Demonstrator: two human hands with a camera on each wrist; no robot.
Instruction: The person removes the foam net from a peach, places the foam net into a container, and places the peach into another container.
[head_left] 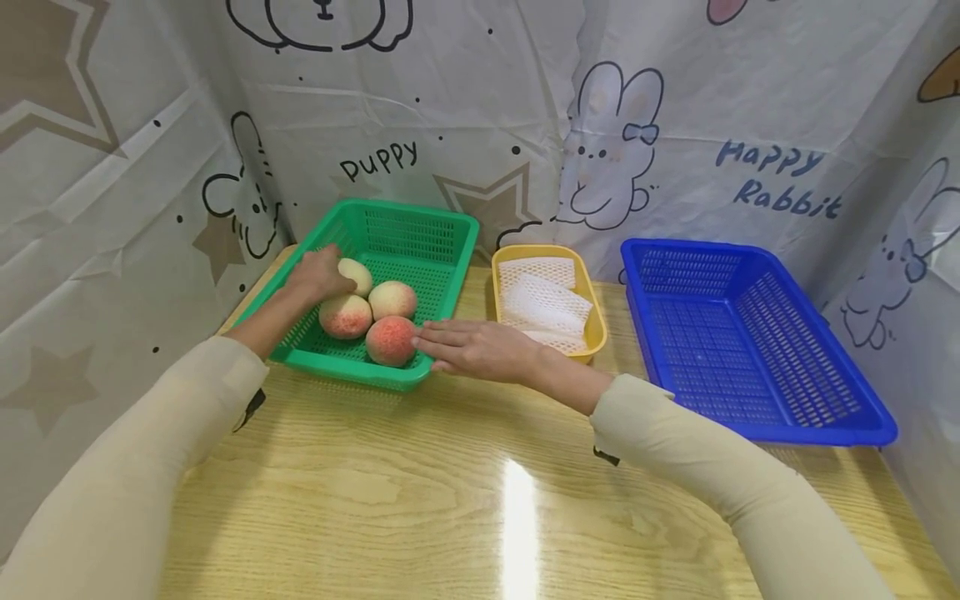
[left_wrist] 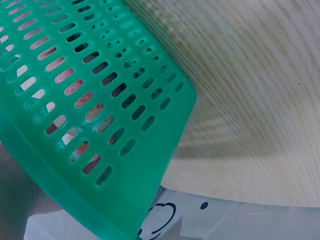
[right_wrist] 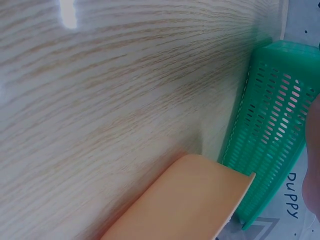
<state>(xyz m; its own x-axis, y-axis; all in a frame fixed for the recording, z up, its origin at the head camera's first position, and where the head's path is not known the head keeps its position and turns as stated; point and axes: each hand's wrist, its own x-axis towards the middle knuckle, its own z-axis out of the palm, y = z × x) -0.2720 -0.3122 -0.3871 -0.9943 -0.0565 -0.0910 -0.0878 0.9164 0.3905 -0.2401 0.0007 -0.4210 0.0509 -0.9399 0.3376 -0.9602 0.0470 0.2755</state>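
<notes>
Several peaches sit together in the green basket at the left. My left hand reaches over its left side and grips the pale back-left peach, with the thumb on the near side and the other fingers partly hidden. Beside that lie a pinkish peach, a cream-pink peach and a redder peach at the front. My right hand lies over the basket's right rim with straight fingers, tips beside the redder peach; whether they touch it I cannot tell.
A yellow basket with white foam net sleeves stands just beyond my right hand. Farther right is a blue basket. All stand on a wood-grain table, with a printed cloth hanging behind and at the sides.
</notes>
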